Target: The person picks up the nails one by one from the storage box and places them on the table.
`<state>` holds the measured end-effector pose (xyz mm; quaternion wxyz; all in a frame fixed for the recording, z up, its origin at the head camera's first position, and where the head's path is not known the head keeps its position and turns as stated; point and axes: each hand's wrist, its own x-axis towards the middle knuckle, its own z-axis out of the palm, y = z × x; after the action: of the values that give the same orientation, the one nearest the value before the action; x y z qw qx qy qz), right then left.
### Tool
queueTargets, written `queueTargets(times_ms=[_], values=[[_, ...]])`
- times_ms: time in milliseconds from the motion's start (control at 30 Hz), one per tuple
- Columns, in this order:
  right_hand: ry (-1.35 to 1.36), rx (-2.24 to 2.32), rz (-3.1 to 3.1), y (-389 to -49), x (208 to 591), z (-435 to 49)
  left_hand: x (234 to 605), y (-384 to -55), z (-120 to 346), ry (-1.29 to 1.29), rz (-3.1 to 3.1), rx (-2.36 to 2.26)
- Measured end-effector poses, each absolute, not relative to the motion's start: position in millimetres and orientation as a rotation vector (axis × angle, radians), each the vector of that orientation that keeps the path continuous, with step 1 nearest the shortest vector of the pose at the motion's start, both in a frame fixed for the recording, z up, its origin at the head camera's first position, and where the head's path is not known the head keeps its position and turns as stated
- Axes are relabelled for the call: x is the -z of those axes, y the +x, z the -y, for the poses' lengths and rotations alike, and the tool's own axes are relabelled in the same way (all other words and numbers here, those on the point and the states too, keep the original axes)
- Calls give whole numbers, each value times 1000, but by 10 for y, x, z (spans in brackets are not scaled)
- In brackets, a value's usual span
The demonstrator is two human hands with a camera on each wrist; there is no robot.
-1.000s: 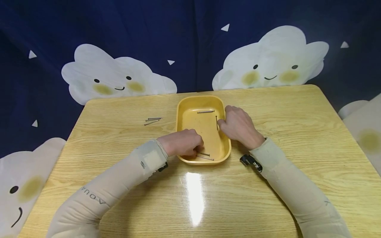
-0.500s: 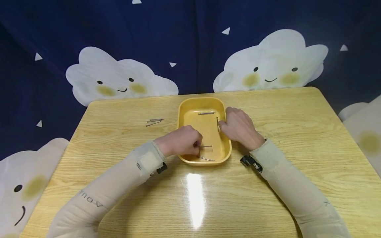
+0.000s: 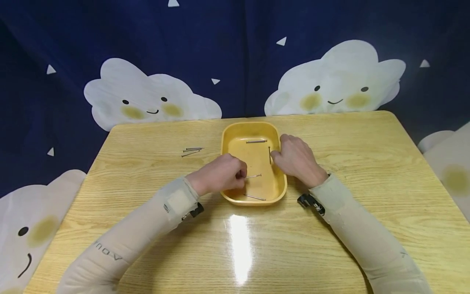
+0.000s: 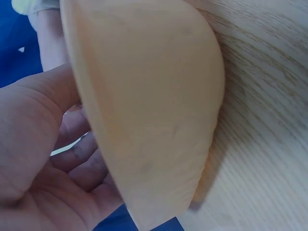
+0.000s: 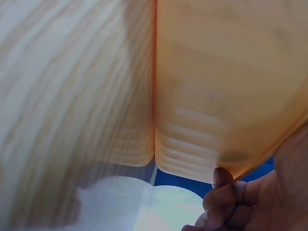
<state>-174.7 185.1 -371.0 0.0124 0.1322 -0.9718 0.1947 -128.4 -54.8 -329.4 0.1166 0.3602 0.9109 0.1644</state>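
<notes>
In the head view a yellow plastic tray (image 3: 254,203) sits on the table between my hands. My left hand (image 3: 222,173) reaches over its left rim and pinches a nail (image 3: 254,176), whose head points right. Another nail (image 3: 255,197) lies at the near end of the tray. Nails (image 3: 256,141) lie together at the far end, and one nail (image 3: 269,155) lies along the right side. My right hand (image 3: 296,160) grips the right rim, thumb inside. The left wrist view shows the tray's outer wall (image 4: 149,110) hiding the left fingertips.
Several loose nails (image 3: 191,151) lie on the wooden table (image 3: 147,163) left of the tray. A dark blue curtain (image 3: 242,61) with cloud prints hangs behind the table's far edge.
My left hand has moved away from the tray's near end with the nail, parting it from the nail that lies there. My right hand stays at the rim.
</notes>
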Motion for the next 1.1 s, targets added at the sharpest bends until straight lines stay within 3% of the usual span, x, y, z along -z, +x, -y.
queueTargets(times_ms=[1100], values=[[404,-636,3025,-1747,3714,-1835,3225,-1299,821,889,-2602,-930]])
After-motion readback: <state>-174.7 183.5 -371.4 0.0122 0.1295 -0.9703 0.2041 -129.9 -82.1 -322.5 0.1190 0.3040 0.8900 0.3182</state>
